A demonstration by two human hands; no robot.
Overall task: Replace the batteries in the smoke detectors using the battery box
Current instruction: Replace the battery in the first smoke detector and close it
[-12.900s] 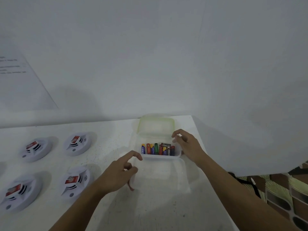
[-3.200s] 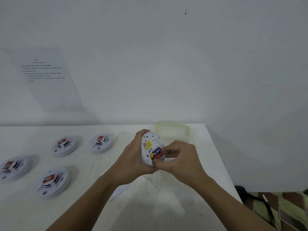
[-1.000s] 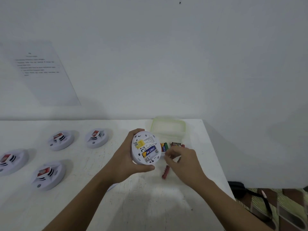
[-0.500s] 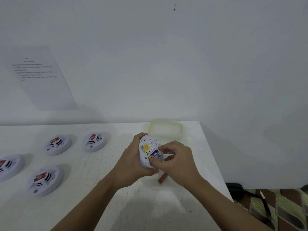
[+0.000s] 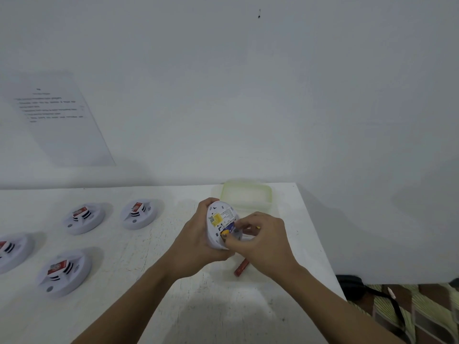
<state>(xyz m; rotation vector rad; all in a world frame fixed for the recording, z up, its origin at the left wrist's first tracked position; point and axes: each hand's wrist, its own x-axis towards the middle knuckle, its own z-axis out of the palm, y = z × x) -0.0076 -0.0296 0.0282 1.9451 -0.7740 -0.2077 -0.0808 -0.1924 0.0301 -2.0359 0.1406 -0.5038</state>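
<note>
Right hand point(image 5: 263, 242) has come from beside battery box point(image 5: 246, 196) since second ago, back onto smoke detector point(image 5: 217, 219). Thumb and forefinger pinch blue battery point(image 5: 230, 229) in open back compartment. Left hand point(image 5: 196, 242) grips detector rim, held above surface point(image 5: 149, 244) just before box, white underside with yellow label facing up. Red battery point(image 5: 241, 267) lies loose on surface below.

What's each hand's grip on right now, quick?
Left hand: grip closed round the smoke detector, its back facing the camera.
Right hand: grip pinching the blue-and-yellow battery at the detector's compartment.
</note>
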